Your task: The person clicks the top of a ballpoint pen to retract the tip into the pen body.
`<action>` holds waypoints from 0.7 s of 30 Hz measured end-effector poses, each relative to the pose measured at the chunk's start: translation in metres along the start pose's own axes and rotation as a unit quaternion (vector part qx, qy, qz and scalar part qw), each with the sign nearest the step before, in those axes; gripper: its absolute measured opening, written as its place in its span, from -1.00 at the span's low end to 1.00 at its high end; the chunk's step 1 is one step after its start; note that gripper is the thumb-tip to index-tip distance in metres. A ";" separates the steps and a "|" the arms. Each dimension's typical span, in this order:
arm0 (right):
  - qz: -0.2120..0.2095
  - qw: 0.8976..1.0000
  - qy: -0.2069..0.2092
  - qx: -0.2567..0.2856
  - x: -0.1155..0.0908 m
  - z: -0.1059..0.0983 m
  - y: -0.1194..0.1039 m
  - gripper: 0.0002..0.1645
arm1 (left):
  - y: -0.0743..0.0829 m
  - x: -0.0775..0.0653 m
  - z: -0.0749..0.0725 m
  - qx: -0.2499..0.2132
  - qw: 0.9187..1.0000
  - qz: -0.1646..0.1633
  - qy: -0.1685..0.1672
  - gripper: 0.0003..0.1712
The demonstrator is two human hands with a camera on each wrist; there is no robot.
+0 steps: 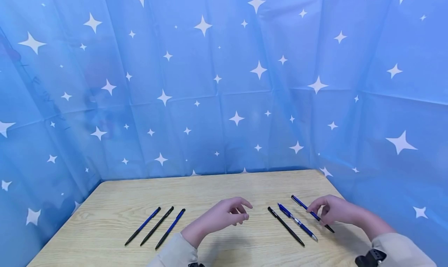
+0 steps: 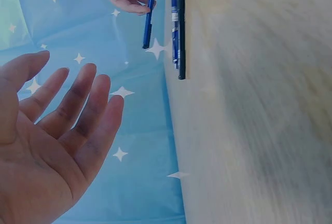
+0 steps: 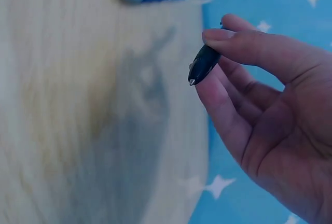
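Observation:
My right hand (image 1: 336,210) pinches a blue pen with a black grip (image 1: 300,202) between thumb and fingers. In the right wrist view the metal tip of this pen (image 3: 204,66) points toward the camera, and the pen is held above the table. Beside it on the table lie a blue pen with a clear and white middle (image 1: 295,220) and a black pen (image 1: 285,225). My left hand (image 1: 224,216) hovers over the middle of the table, holding nothing. Its fingers look loosely bent in the left wrist view, palm (image 2: 41,167) showing.
On the left of the wooden table (image 1: 224,185) three pens lie side by side at a slant: a blue and black one (image 1: 143,225), a black one (image 1: 157,225) and another blue and black one (image 1: 171,227). A blue curtain with white stars (image 1: 224,84) surrounds the table's back and sides.

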State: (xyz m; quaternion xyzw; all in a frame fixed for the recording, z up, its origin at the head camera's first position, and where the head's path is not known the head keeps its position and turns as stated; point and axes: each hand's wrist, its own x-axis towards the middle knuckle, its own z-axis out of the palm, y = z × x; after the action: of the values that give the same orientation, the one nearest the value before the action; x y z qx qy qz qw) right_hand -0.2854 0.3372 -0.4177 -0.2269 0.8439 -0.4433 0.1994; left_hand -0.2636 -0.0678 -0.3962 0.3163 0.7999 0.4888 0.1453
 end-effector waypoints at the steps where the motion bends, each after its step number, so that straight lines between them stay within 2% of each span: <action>1: -0.003 1.000 0.001 -0.002 0.001 0.002 -0.005 -0.50 | 0.001 0.000 -0.001 -0.002 1.000 0.000 0.002 -0.72; 8: -0.042 0.998 0.016 -0.049 0.011 0.018 -0.038 -0.57 | 0.003 0.003 -0.004 -0.017 1.000 -0.003 0.012 -0.73; 14: -0.059 0.997 0.013 -0.049 0.021 0.034 -0.061 -0.58 | 0.006 0.003 -0.008 -0.016 1.000 -0.003 0.014 -0.71; 21: -0.091 0.995 0.000 -0.040 0.034 0.052 -0.078 -0.61 | 0.011 0.002 -0.014 0.003 0.999 0.006 0.042 -0.56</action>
State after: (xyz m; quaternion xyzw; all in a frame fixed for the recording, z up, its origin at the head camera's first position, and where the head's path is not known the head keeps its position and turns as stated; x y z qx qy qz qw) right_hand -0.2689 0.2450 -0.3840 -0.3101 0.8371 -0.4254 0.1486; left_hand -0.2684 -0.0728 -0.3792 0.3004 0.8048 0.5004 0.1077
